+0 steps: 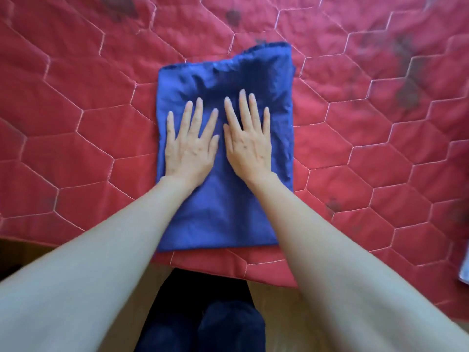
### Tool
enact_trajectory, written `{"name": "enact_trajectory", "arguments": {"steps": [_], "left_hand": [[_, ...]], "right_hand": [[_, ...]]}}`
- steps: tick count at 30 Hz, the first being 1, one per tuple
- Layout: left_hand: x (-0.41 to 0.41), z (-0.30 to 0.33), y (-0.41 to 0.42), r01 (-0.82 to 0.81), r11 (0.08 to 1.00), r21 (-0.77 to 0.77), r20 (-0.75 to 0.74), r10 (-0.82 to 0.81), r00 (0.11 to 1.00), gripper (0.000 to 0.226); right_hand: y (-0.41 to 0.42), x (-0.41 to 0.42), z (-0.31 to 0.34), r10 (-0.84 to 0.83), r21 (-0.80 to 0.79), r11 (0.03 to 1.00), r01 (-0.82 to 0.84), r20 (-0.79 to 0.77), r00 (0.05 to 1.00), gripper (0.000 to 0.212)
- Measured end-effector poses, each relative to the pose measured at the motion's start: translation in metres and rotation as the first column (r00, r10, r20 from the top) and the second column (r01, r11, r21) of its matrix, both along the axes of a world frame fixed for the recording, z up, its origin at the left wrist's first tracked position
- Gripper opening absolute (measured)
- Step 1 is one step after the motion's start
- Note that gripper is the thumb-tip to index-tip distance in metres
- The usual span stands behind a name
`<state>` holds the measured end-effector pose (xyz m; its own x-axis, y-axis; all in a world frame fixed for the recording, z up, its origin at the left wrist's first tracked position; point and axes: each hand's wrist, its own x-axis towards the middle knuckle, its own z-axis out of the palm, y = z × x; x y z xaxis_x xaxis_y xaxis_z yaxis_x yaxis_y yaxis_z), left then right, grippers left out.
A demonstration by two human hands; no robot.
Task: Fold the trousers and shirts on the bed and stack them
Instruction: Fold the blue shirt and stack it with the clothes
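A blue garment [223, 212] lies folded into a rectangle on the red quilted bed [76, 123], near the bed's front edge. My left hand [190, 146] presses flat on its left half, fingers straight and spread. Beside it, my right hand [247, 141] presses flat on the middle of the garment, fingers also straight. The far edge of the garment is wrinkled and uneven. Whether it is a shirt or trousers cannot be told.
The red quilt with hexagon stitching fills the view on both sides and beyond the garment. A pale object [465, 268] peeks in at the right edge. Wooden floor [269, 313] and my dark-clad legs [203, 323] show below the bed's edge.
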<state>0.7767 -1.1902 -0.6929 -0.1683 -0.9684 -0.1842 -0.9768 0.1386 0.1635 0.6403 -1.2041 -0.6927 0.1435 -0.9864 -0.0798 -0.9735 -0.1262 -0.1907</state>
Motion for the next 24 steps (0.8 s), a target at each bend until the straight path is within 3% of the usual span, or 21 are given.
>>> {"name": "enact_trajectory", "arguments": {"steps": [2, 7, 11, 15, 19, 24], "left_hand": [[0.015, -0.007, -0.003, -0.052, 0.999, -0.004, 0.003, 0.052, 0.999, 0.055], [0.046, -0.009, 0.006, -0.176, 0.984, -0.003, 0.017, 0.176, 0.984, 0.058], [0.046, 0.004, -0.01, -0.099, 0.987, -0.129, -0.005, 0.099, 0.995, 0.056], [0.012, 0.011, -0.049, 0.03, 0.962, -0.272, -0.072, -0.051, 0.996, 0.053], [-0.012, -0.001, -0.077, 0.016, 0.987, -0.16, -0.06, -0.026, 0.998, 0.053], [0.007, -0.013, -0.091, -0.089, 0.996, -0.032, -0.018, 0.088, 0.996, 0.053]], "right_hand": [[-0.005, -0.026, -0.007, 0.072, 0.056, 0.996, -0.071, -0.009, 0.997, 0.051], [0.005, -0.061, -0.005, 0.133, -0.008, 0.991, -0.133, -0.02, 0.991, 0.049], [-0.001, -0.057, 0.005, 0.019, -0.136, 0.991, -0.017, 0.014, 1.0, 0.047], [-0.051, -0.026, 0.014, 0.062, -0.197, 0.979, -0.055, 0.032, 0.998, 0.046], [-0.095, -0.015, 0.003, 0.141, -0.014, 0.99, -0.143, -0.119, 0.983, 0.051], [-0.113, -0.051, -0.009, -0.121, 0.054, 0.99, 0.129, -0.132, 0.984, 0.054]]}}
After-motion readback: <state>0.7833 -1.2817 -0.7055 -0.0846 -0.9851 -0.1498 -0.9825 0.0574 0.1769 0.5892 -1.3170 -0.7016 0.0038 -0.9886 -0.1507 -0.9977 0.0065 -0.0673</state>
